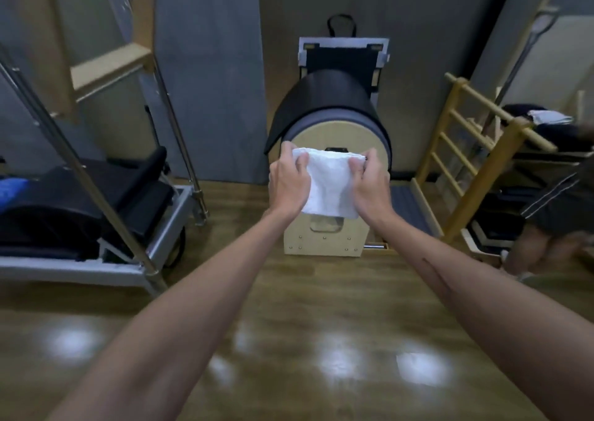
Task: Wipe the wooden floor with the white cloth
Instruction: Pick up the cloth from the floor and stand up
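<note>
Both arms reach straight out in front of the person, and the white cloth (329, 182) hangs between the two hands, held up in the air in front of the padded barrel (331, 121) and well above the wooden floor (289, 308). The left hand (289, 184) is closed on the cloth's left edge, fingers curled over the top corner; the right hand (369, 185) is closed on the right edge in the same way. The cloth looks folded, its top edge stretched level between the hands and its lower part hanging loose over the barrel's pale wooden front. The barrel, dark on its curved top, stands on the floor against the grey wall. To the left of the barrel is a metal-framed exercise bed (96, 227) with black padding and slanting steel poles. To the right of the barrel stands a wooden ladder frame (466, 150), and past that a blurred person's leg (533, 253) at the frame's edge. The floor nearer than the barrel is glossy, with bright light reflections on it.
</note>
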